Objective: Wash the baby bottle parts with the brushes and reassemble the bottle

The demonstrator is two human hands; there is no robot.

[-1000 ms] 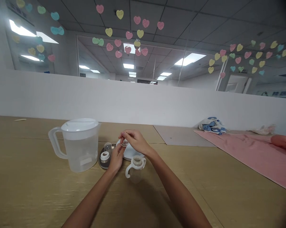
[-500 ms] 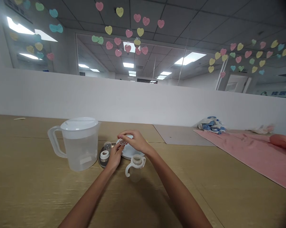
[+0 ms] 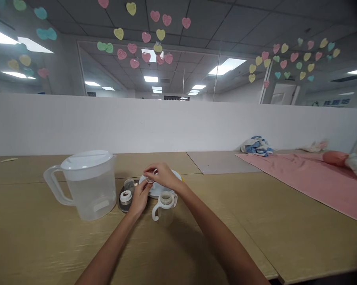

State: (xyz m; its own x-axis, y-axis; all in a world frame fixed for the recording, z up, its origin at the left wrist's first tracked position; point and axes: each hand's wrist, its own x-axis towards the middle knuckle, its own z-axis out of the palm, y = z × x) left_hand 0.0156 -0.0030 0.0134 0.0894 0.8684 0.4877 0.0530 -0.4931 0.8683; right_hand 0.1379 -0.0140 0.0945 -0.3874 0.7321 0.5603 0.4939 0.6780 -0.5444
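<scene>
My left hand (image 3: 140, 198) and my right hand (image 3: 163, 175) meet above a white round dish (image 3: 175, 177). Between their fingertips is a small clear round piece (image 3: 149, 179), which looks like a baby bottle nipple; fingers partly cover it. Just in front, a clear baby bottle (image 3: 165, 215) with white side handles stands upright, its top uncovered. Left of my left hand lies a dark shiny tray (image 3: 120, 206). It bears a white bottle collar (image 3: 125, 196) and a clear domed cap (image 3: 129, 184).
A large translucent pitcher (image 3: 92, 194) with a white lid stands to the left. Far right are a pink cloth (image 3: 288, 170), a crumpled blue and white cloth (image 3: 257, 146) and an orange-red bundle (image 3: 335, 158). A low white wall (image 3: 166, 124) closes off the table's back.
The camera view has turned slightly right, so everything sits further left. My fingers have shifted around the clear piece, and it is now more covered.
</scene>
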